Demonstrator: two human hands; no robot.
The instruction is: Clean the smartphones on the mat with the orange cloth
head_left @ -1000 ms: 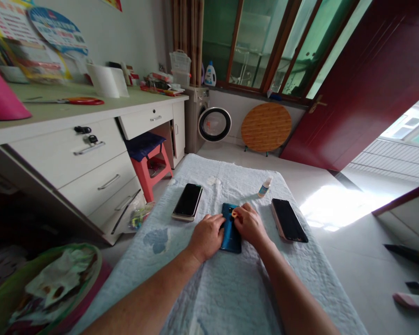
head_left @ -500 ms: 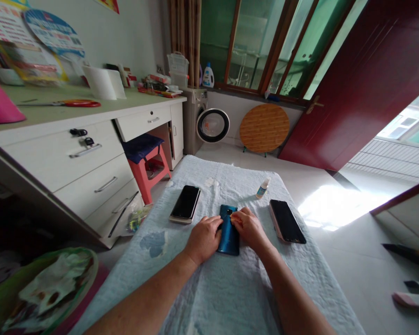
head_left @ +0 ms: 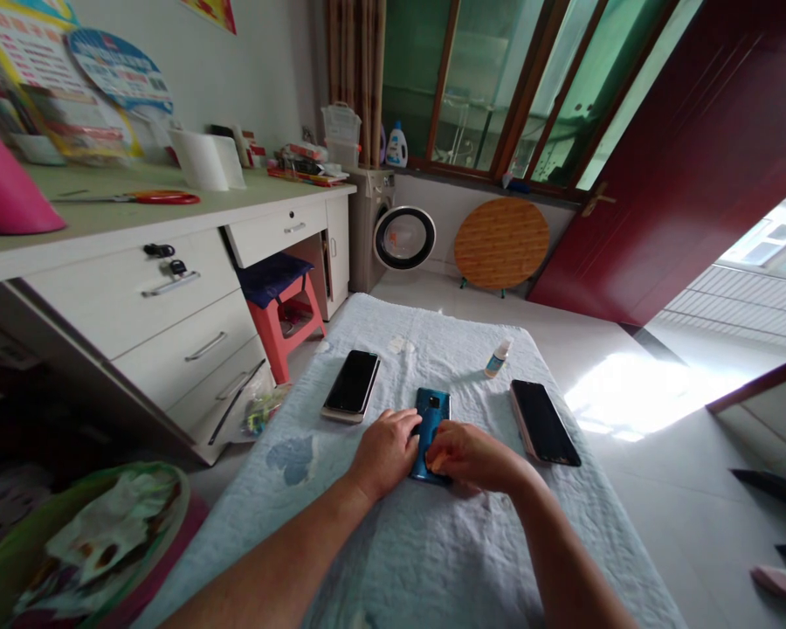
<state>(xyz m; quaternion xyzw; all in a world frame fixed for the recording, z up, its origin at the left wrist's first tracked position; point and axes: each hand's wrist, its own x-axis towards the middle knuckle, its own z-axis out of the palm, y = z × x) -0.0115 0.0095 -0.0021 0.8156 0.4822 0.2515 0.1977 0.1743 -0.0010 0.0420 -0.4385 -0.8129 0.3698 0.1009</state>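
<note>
A blue smartphone [head_left: 434, 422] lies back side up on the cloth-covered table, its camera block toward the far end. My left hand [head_left: 388, 450] holds it along the left edge, fingertips and thumb against its side. Over the lower part of the phone's back, my right hand [head_left: 468, 454] is closed in a pinch on a small orange piece [head_left: 437, 461], mostly hidden by the fingers. To the left, a black-screened phone [head_left: 352, 382] rests on a pale case or box. Another dark-screened phone [head_left: 545, 423] lies to the right. Behind it stands a small spray bottle [head_left: 498, 359].
The light blue tablecloth [head_left: 399, 559] covers the table. Close on the left are a waste basket [head_left: 182, 502] and a white desk [head_left: 137, 301] with drawers. A red stool [head_left: 279, 336] stands under the desk. Farther back is a washing machine [head_left: 368, 236] with its door open.
My right hand has slid from near the camera block down toward the lower end of the blue smartphone. My left hand stays at its left edge. The view has shifted slightly.
</note>
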